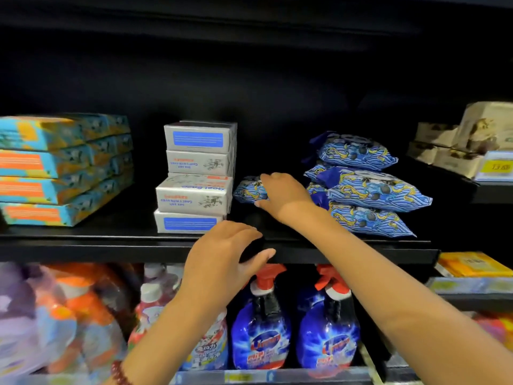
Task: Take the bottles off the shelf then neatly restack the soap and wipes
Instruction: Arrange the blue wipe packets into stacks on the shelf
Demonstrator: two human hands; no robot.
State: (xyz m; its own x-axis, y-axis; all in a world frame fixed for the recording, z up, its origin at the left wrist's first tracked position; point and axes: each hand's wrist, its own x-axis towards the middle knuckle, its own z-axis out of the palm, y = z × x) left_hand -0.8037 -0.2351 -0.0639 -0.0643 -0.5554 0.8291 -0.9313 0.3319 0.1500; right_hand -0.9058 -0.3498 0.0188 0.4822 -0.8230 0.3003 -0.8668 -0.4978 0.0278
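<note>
The restacking step was in hand: no bottles stood on the shelf (83,245), judging from the visible span. The right hand (280,195) gripped a loose wipes pack (248,190) from above, thumb under its near edge; the pack lay mid-shelf, just beside the soap stack (194,179) and apart from the wipes pile (366,187) toward the shelf's right end. The left hand (222,251) was at the shelf's front edge, fingers curled round a dark object (251,250), possibly a cap; the view was too dim to identify it. The next move called for carrying the pack rightward and laying it flat and square on the pile. The soap stack's boxes sat offset and needed aligning afterwards.
</note>
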